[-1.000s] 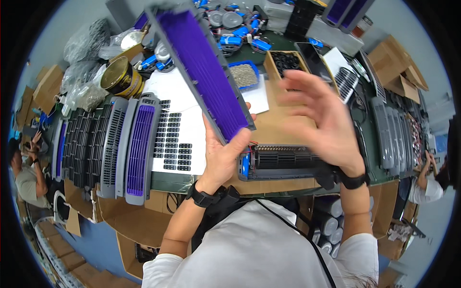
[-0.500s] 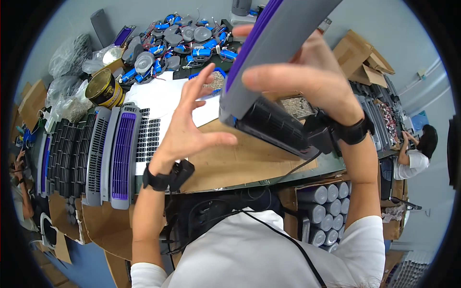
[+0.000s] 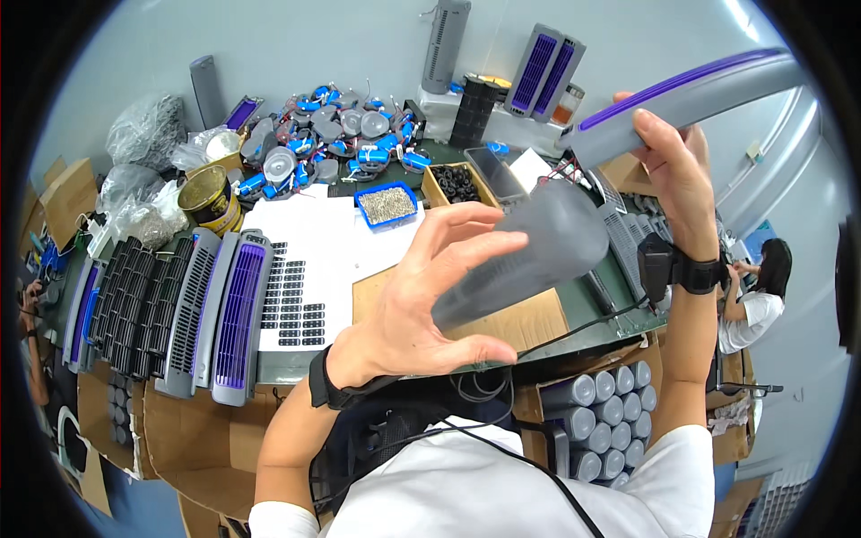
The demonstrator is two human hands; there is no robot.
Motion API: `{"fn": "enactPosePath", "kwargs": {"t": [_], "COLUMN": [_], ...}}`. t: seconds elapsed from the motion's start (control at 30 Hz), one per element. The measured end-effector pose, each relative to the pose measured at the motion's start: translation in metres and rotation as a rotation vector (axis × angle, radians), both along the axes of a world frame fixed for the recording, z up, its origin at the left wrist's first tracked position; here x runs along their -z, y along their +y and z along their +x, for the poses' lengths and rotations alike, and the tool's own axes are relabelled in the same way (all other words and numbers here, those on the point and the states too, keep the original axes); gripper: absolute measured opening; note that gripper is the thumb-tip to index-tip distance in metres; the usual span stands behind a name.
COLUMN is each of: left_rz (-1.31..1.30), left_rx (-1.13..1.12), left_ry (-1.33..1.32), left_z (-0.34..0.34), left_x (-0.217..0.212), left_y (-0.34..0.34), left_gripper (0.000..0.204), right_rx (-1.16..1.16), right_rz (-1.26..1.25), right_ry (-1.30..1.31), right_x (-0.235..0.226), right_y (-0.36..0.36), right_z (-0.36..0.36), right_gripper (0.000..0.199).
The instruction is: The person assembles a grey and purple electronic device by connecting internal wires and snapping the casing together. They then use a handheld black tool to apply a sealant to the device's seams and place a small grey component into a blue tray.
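Note:
My right hand [image 3: 677, 170] is closed around one end of a long, slim grey-and-purple plastic housing [image 3: 726, 90], raised above the right side of the bench and slanting up to the right. Over the middle of the work area, my left hand [image 3: 404, 305] is open, its fingers and thumb spread. Just beyond it is a dark grey cylindrical part [image 3: 556, 238], smeared by motion, with its lower end passing behind my left hand's fingers. Whether the cylinder touches that hand cannot be made out. Beneath is a flat cardboard sheet [image 3: 529, 323].
Beyond my left hand are a blue tray of small metal pieces [image 3: 387, 206] and a box of black rings [image 3: 457, 184]. Grey-purple housings [image 3: 238, 314] line the left, beside a sheet of black labels [image 3: 291, 291]. A carton of grey cylinders [image 3: 610, 412] sits below the bench edge. A person [image 3: 762, 305] works at far right.
My right hand has carried the housing outward to the right, tilting it nearer to level. My left hand has moved right, toward the grey cylinder, which now shows clear of the housing.

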State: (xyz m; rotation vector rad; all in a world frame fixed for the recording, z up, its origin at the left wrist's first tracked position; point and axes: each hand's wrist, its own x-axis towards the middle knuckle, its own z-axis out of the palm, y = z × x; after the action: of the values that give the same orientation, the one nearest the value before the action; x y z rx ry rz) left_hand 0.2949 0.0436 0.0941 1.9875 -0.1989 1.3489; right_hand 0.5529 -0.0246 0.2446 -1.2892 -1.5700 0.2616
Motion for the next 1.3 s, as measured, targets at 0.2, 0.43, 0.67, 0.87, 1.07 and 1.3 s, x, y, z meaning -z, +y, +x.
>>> {"fn": "enactPosePath", "kwargs": {"t": [0.2,0.43,0.67,0.87,1.07,1.3], "left_rz": [-0.159,-0.465,-0.452,-0.462,-0.083,-0.086], "left_rx": [-0.422,-0.561,-0.552,-0.582,-0.639,-0.469], "left_ry": [0.006,-0.153,-0.112,-0.129,0.036,0.365], "left_z": [-0.049,-0.092,-0.092,-0.084,-0.049,-0.058], "left_x": [0.025,0.045,0.052,0.048,-0.008,-0.014], "left_y": [0.037,0.054,0.059,0.068,0.054,0.045], "left_gripper": [0.053,0.024,0.015,0.016,0.053,0.100], "right_rx": [-0.120,-0.165,-0.252,-0.107,-0.094,-0.432], "right_rz": [0.067,-0.031,-0.054,-0.016,0.083,0.183], "right_ry": [0.051,-0.024,0.079,0.064,-0.065,0.141], "right_x": [0.009,0.003,0.008,-0.004,0.008,0.022], "right_y": [0.010,0.014,0.015,0.020,0.054,0.081], "right_z": [-0.040,-0.011,-0.022,-0.011,-0.048,-0.118], "right_gripper": [0.050,0.056,0.076,0.059,0.088,0.064]}}
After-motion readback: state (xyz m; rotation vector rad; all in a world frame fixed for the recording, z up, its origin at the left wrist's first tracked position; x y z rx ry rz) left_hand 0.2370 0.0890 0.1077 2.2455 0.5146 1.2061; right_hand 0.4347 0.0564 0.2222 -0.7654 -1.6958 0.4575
